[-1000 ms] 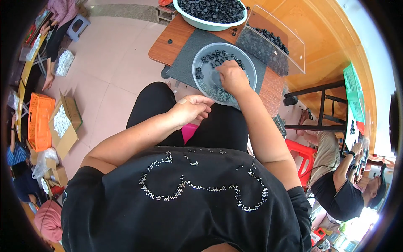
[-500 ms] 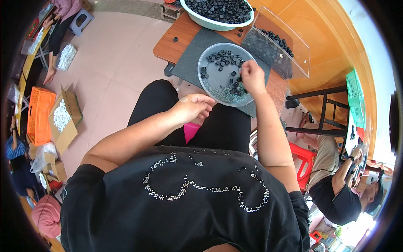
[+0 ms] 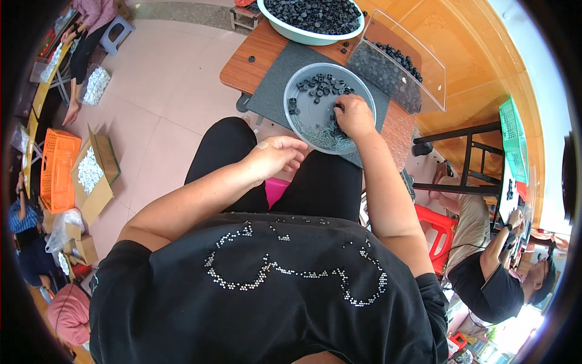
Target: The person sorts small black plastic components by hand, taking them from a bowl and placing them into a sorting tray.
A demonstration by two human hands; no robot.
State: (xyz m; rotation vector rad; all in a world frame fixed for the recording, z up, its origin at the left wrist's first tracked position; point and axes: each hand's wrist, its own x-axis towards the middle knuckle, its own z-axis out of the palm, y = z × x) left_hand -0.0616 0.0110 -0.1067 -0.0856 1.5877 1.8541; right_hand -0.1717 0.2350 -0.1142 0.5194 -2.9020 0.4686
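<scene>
A round grey see-through basin (image 3: 290, 88) holds small black round plastic parts (image 3: 321, 84) at its far side and a heap of thin pale metal pieces (image 3: 318, 133) at its near side. My right hand (image 3: 356, 116) reaches into the basin from the right, its fingertips pinched on a small black part, mostly hidden by the fingers. Over my lap, by the basin's near left rim, my left hand (image 3: 276, 156) has its fingers curled in. What it holds, if anything, is hidden.
Beneath the basin lies a dark mat (image 3: 267, 91) on a brown wooden table (image 3: 239, 70). Behind stand a pale green basin (image 3: 315, 40) and a clear bin (image 3: 433, 79), both with black parts. Other people sit left and right. An orange crate (image 3: 59, 176) and open carton (image 3: 100, 194) stand left.
My right hand has moved left and slightly down, deeper into the basin among the black parts. My left hand has stayed nearly still.
</scene>
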